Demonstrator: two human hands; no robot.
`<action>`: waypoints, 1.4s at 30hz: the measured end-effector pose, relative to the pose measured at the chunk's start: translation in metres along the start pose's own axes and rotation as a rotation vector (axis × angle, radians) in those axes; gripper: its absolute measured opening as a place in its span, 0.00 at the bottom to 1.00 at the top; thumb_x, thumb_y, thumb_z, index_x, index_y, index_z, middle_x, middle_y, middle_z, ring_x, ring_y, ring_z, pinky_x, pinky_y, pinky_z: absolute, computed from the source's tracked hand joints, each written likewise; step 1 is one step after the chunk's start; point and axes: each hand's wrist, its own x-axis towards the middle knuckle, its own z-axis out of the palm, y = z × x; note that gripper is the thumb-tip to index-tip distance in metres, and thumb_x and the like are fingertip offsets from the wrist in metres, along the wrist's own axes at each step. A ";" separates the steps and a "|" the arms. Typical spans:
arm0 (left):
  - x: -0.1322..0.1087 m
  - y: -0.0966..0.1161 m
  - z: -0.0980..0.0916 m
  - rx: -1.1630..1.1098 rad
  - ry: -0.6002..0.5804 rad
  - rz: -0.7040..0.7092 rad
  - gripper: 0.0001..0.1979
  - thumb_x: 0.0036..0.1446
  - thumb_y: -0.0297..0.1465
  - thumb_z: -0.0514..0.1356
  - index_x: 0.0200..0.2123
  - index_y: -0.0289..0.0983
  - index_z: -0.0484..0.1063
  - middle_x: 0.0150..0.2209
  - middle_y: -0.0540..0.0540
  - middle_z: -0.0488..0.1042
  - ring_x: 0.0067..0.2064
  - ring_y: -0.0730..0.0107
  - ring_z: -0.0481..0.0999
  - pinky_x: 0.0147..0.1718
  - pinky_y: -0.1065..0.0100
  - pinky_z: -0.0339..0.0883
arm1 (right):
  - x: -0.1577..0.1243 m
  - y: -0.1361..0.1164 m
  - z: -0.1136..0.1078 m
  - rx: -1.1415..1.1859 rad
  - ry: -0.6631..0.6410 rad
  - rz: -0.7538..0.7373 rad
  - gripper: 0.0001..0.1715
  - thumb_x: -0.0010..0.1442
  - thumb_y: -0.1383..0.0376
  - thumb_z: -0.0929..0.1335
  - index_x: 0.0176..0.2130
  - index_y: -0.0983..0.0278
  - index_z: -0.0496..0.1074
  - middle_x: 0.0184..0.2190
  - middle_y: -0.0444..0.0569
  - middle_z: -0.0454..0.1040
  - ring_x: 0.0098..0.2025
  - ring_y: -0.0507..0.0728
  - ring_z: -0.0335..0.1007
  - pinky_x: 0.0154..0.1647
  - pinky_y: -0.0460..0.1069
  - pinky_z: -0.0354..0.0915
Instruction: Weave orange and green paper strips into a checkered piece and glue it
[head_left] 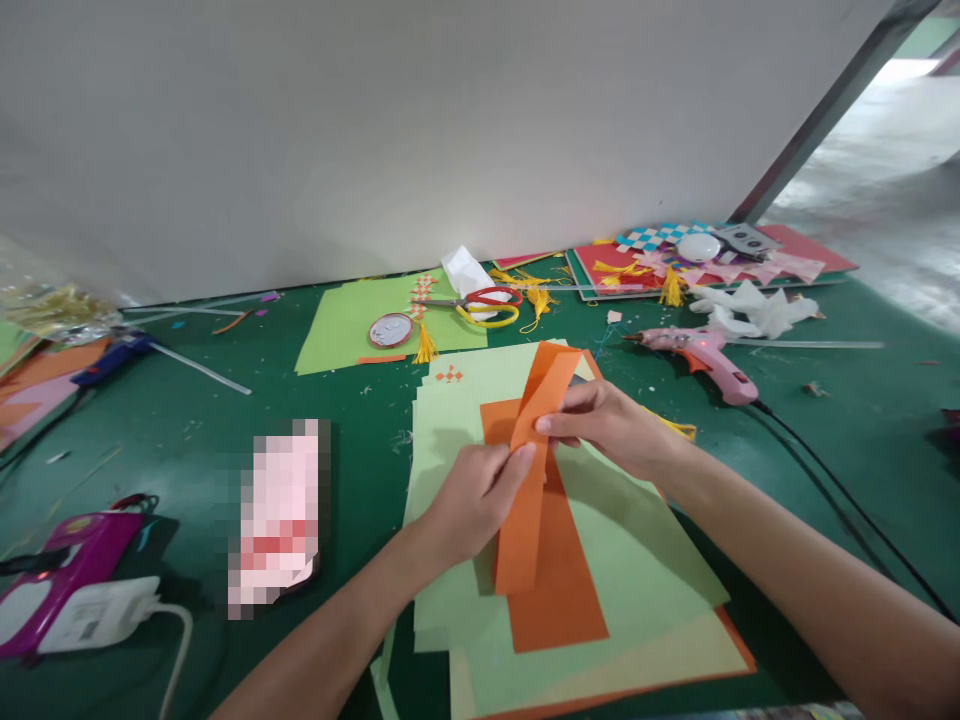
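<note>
A folded strip of orange paper (pixel 521 530) is held up at a slant between my two hands. My left hand (pixel 476 495) pinches it near its middle, thumb on the front. Higher up, my right hand (pixel 611 425) grips its right edge between thumb and fingers; a small dark object shows behind those fingers, too hidden to name. Beneath lies a flat orange paper piece (pixel 562 590), on top of a stack of pale green paper sheets (pixel 637 560) with orange sheet edges showing under it.
Scissors (pixel 487 307) rest on a bright green sheet (pixel 337 320) at the back. Right of the stack lies a pink glue gun (pixel 697 355) with its cord. At left are a blue glue gun (pixel 112 360), a blurred-out phone (pixel 281 510) and a purple power strip (pixel 97 545). A grey panel (pixel 420 130) stands behind.
</note>
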 end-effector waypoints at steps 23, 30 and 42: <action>0.001 -0.002 0.000 -0.008 0.020 0.009 0.24 0.65 0.44 0.47 0.21 0.39 0.43 0.20 0.55 0.43 0.22 0.77 0.43 0.21 0.68 0.40 | 0.000 -0.004 0.003 0.025 0.090 -0.029 0.18 0.50 0.56 0.74 0.19 0.64 0.70 0.19 0.41 0.66 0.22 0.48 0.54 0.25 0.48 0.51; 0.002 -0.005 0.000 -0.030 0.046 0.009 0.24 0.65 0.44 0.47 0.20 0.39 0.46 0.19 0.56 0.44 0.22 0.77 0.44 0.20 0.69 0.40 | -0.003 -0.004 0.008 0.014 0.063 -0.031 0.19 0.50 0.56 0.74 0.18 0.65 0.70 0.17 0.42 0.67 0.23 0.49 0.57 0.25 0.48 0.52; 0.000 -0.001 -0.003 -0.038 -0.012 -0.020 0.25 0.64 0.45 0.48 0.18 0.37 0.51 0.19 0.56 0.44 0.21 0.77 0.45 0.20 0.69 0.41 | -0.004 -0.010 0.000 0.066 0.070 -0.082 0.16 0.53 0.59 0.73 0.20 0.65 0.72 0.21 0.42 0.65 0.23 0.48 0.56 0.25 0.47 0.52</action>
